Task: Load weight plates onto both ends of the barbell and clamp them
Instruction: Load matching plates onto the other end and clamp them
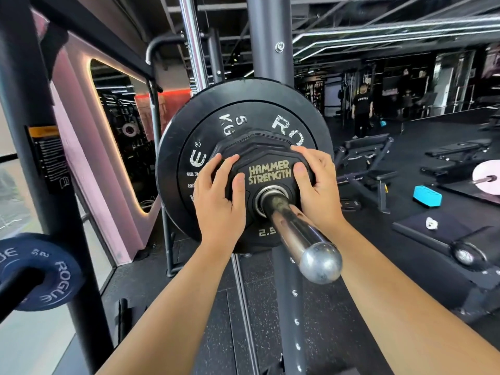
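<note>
Your left hand [219, 201] and right hand [316, 185] both grip the small plate [267, 155]. Fingers are curled over its rim and thumbs press its face, 1 hand on each side of the hole. The small plate, marked 2.5, sits on the bar [297, 228], right up against the big plate [243, 115] marked 5 KG behind it. The bar end sticks out toward you between your wrists. The rack post [267, 36] rises behind the big plate. A blue plate [51, 272] hangs on a peg at lower left. A bench [365, 147] and a blue block [427, 196] are off right, well apart.
</note>
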